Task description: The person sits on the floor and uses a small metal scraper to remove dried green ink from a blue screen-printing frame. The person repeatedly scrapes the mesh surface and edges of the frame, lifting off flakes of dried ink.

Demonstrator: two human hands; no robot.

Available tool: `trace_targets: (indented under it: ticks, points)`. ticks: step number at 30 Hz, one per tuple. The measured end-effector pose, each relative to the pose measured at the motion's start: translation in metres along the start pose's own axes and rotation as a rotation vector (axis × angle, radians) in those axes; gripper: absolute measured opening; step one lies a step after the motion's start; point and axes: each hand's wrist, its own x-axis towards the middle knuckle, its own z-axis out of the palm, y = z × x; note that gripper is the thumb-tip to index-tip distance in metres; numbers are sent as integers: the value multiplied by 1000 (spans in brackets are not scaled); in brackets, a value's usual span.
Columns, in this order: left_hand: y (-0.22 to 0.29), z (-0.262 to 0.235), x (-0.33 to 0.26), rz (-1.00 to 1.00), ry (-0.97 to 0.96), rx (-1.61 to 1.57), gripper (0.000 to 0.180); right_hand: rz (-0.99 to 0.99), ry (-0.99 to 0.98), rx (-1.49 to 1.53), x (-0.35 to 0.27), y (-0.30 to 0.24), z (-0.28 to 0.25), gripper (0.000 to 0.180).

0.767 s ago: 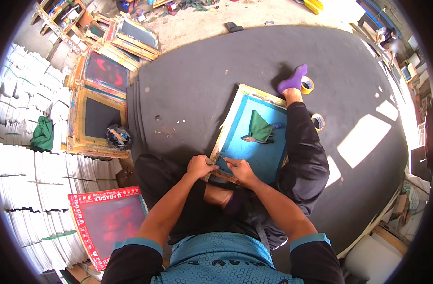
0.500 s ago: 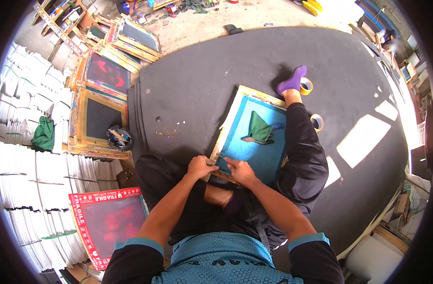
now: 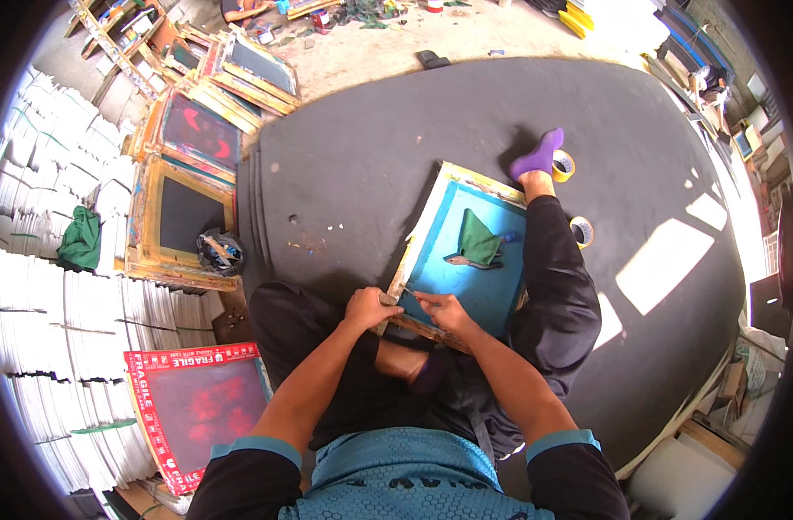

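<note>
A wooden-framed screen with blue mesh lies tilted between my legs. My left hand is closed on its near left corner, thumb along the wood. Just inside that corner, my right hand is closed in a pinch over the mesh. A small thin object sticks out of its fingertips toward the corner; its kind is too small to tell. On the mesh lies a folded green cloth. A grey tool partly under the cloth and a small blue item lie beside it.
Two tape rolls lie by my outstretched right leg on the dark mat. More framed screens lean at the left beside white stacks. A red-bordered screen is near my left arm. People sit farther off.
My right fingers have shifted slightly and the thin object now shows beyond them. My left hand keeps its hold on the corner. The view has tipped a little.
</note>
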Motion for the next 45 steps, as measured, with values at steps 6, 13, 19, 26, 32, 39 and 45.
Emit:
trace_targets:
  ticks: [6, 13, 19, 26, 32, 39, 45]
  points:
    - [-7, -1, -4, 4, -1, -65, 55, 371, -104, -10, -3, -48, -9, 38]
    - [-8, 3, -3, 7, 50, -69, 60, 293, -41, -233, -4, -48, -4, 35]
    - [10, 2, -5, -64, 176, -82, 57, 80, 65, -779, -18, -75, -13, 35]
    - [8, 23, 7, 285, 537, -6, 31, 34, 69, -890, -8, -64, -1, 39]
    - [10, 27, 12, 312, 557, 143, 23, 30, 62, -925, -11, -61, 3, 39]
    - [23, 22, 16, 345, 606, 307, 17, 80, 113, -899, -13, -70, -3, 38]
    - [24, 18, 17, 414, 576, 498, 16, 78, 133, -813, -13, -67, -2, 36]
